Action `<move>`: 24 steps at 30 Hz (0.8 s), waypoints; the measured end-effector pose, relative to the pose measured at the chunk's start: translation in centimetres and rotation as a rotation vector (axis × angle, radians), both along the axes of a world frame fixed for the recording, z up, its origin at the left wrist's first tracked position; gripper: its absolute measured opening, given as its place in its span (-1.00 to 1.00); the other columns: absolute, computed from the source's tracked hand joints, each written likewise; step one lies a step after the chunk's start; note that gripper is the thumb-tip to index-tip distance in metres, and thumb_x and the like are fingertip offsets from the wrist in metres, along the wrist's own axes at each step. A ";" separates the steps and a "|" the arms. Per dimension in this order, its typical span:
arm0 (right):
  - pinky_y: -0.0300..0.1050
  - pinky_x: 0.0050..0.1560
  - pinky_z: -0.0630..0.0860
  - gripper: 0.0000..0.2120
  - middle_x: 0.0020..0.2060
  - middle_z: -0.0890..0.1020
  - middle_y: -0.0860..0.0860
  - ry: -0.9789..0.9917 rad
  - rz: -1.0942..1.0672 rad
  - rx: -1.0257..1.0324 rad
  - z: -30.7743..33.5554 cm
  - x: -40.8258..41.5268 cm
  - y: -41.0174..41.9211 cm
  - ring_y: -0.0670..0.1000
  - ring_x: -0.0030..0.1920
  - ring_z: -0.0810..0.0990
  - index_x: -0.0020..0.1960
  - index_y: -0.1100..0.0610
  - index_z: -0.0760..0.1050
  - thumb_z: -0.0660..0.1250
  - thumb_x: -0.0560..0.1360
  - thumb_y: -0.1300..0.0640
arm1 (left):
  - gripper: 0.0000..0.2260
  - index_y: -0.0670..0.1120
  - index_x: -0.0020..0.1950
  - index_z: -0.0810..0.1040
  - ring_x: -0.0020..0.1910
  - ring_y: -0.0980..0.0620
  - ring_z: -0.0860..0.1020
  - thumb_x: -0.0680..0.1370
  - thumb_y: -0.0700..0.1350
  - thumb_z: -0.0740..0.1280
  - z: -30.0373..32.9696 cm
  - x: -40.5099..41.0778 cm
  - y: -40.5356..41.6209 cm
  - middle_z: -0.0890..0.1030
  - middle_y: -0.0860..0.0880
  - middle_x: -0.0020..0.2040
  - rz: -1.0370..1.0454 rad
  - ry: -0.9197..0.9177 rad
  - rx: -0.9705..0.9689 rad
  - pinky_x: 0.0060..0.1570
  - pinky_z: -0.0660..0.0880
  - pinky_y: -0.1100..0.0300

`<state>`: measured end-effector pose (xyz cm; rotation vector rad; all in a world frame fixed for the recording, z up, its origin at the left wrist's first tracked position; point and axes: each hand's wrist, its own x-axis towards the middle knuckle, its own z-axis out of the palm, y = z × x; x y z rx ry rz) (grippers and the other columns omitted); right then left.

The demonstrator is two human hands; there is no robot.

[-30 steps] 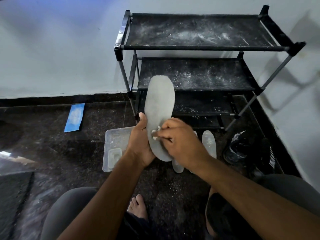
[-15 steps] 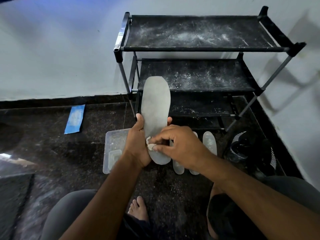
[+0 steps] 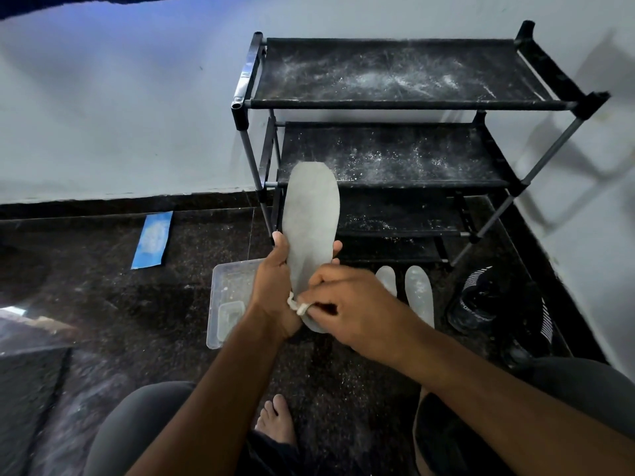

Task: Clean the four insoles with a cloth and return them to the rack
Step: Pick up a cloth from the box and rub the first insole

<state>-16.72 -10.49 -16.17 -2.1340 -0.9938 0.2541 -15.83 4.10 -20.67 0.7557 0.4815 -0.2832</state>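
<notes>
My left hand (image 3: 275,290) grips a grey insole (image 3: 311,218) around its lower half and holds it upright in front of the rack. My right hand (image 3: 347,310) pinches a small white cloth (image 3: 297,304) against the insole's heel end. Two more pale insoles (image 3: 417,293) lie side by side on the floor behind my right hand, partly hidden by it. The black rack (image 3: 395,104) stands against the wall, its shelves dusted with white powder.
A clear plastic tray (image 3: 223,297) sits on the dark floor left of my hands. A blue strip (image 3: 153,240) lies by the wall. A black shoe (image 3: 481,300) rests at the right, near the rack's foot. My bare foot (image 3: 276,420) is below.
The insole has swung from a rightward tilt to nearly upright. My right hand with the cloth has slid down toward the heel end.
</notes>
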 end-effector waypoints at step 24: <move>-0.25 0.05 0.43 -0.79 0.00 0.53 -0.02 -0.058 -0.126 -0.097 -0.6 1.6 -0.4 -0.15 -0.03 0.42 0.07 0.14 0.67 0.30 0.54 0.24 | -0.35 -0.20 0.43 0.52 0.26 -0.19 0.62 0.67 0.29 0.05 0.2 -0.3 -1.6 0.60 -0.27 0.33 -0.032 0.014 0.040 0.19 0.60 -0.05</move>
